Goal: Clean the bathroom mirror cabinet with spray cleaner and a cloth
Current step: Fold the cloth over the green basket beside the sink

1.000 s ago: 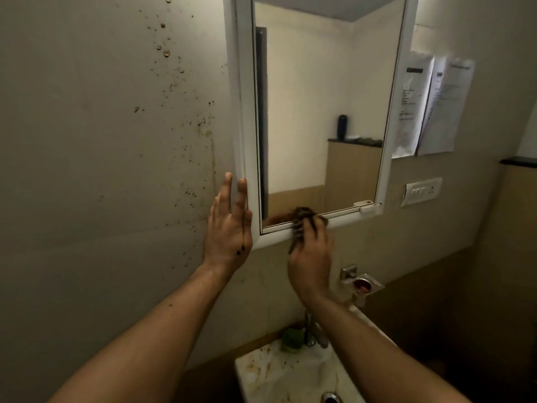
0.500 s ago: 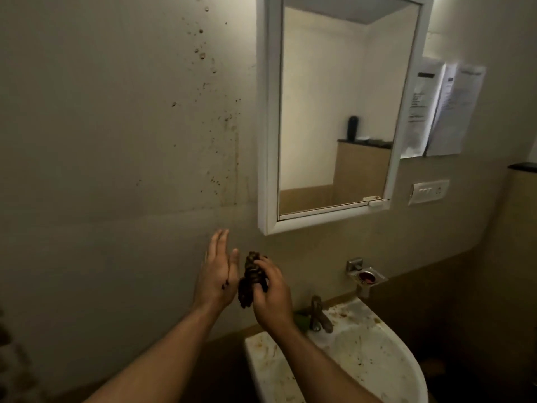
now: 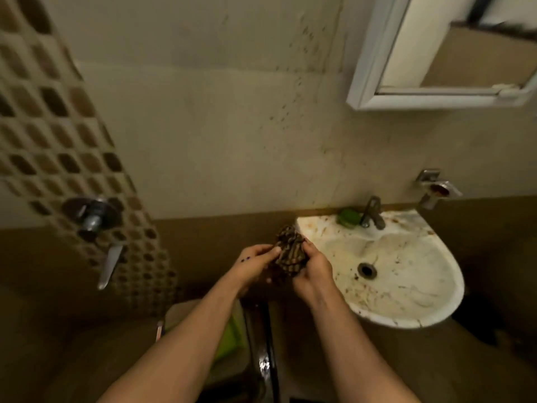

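Note:
A dark checked cloth [image 3: 290,253] is bunched up between both my hands, just left of the sink and below the wall. My left hand [image 3: 252,264] grips its left side and my right hand [image 3: 312,271] wraps its right side. The white-framed mirror cabinet [image 3: 374,53] hangs at the top right, its door closed, well above my hands. No spray cleaner shows in view.
A stained white sink [image 3: 406,309] with a metal tap [image 3: 372,212] and green soap [image 3: 348,217] sits to the right. A soap holder [image 3: 437,187] is on the wall. A wall valve with lever [image 3: 93,216] sits on the mosaic tiles at left. The wall is spattered with brown spots.
My hands dropped from the cabinet's lower edge to beside the sink. The left hand, flat and open before, now grips the cloth too. The view tilted downward.

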